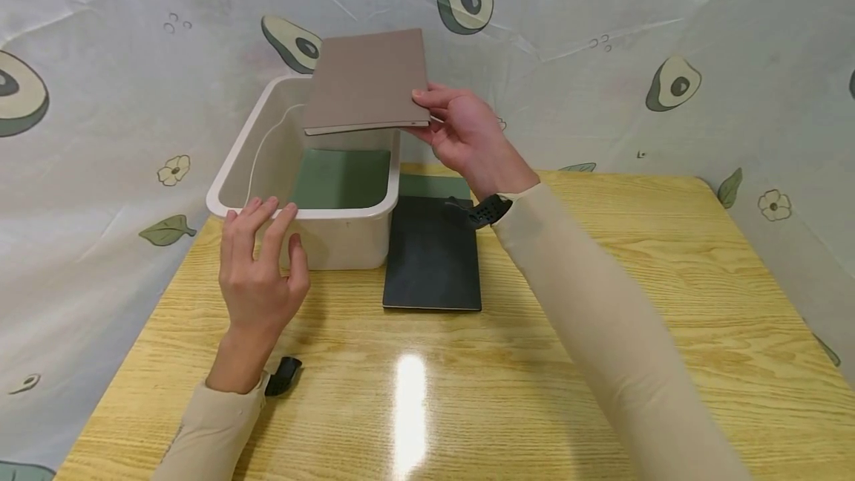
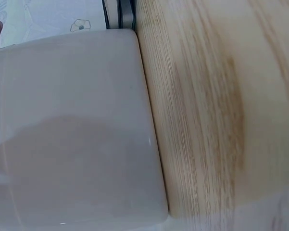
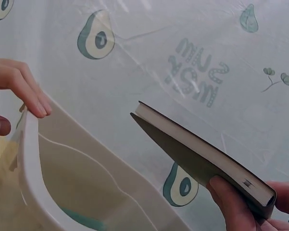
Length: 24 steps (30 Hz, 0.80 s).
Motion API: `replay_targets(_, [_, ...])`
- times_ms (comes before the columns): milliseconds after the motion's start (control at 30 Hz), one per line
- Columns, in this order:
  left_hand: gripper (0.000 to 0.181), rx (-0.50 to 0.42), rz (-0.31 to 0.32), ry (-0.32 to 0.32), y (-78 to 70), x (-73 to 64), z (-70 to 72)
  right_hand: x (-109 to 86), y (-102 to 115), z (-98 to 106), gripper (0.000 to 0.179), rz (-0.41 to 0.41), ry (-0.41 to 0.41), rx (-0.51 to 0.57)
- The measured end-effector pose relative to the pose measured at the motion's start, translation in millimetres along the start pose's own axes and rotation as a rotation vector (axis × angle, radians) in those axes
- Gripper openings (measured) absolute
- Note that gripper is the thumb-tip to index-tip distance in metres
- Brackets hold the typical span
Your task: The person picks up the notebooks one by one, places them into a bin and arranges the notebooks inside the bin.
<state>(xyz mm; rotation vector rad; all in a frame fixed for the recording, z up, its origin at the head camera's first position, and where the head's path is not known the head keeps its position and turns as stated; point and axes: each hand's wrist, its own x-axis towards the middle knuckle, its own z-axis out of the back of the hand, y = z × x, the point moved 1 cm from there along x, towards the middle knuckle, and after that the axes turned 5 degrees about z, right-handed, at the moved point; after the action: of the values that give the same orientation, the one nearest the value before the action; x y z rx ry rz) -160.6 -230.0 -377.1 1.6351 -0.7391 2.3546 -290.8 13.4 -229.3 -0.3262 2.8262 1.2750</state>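
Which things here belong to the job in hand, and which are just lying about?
Job, apparently:
brown book in right hand
white bin, left hand on its rim
green sheet-like item inside

Lying by, perhaps involved:
black book beside bin
green item beyond it

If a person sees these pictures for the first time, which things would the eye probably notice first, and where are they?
Probably the brown book, which the right hand holds up at the far end of the white bin. Next, perhaps, the avocado-printed sheet filling the background, and the black book lying on the wooden table, just right of the bin.
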Motion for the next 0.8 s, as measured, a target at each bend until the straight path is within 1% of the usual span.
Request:
replay_targets(233, [0.033, -0.006, -0.012, -0.020, 1.1, 0.1, -0.7, 0.9, -8.2, -8.3, 0.034, 0.014, 0.011, -0.021])
replay_targets(367, [0.033, -0.014, -0.010, -0.031, 1.0, -0.6, -1.3, 1.3, -14.1, -11.6, 0.031, 0.005, -0.003, -0.014])
replay_targets(533, [0.032, -0.020, -0.006, -0.047, 0.5, -0.8, -2.9, 1.9, -20.4, -16.1, 0.032, -0.005, -0.012, -0.002])
replay_targets(800, [0.032, -0.020, -0.001, -0.036, 0.2, -0.3, -1.6, 4.8, -27.2, -23.2, 0.030, -0.017, -0.003, -0.001])
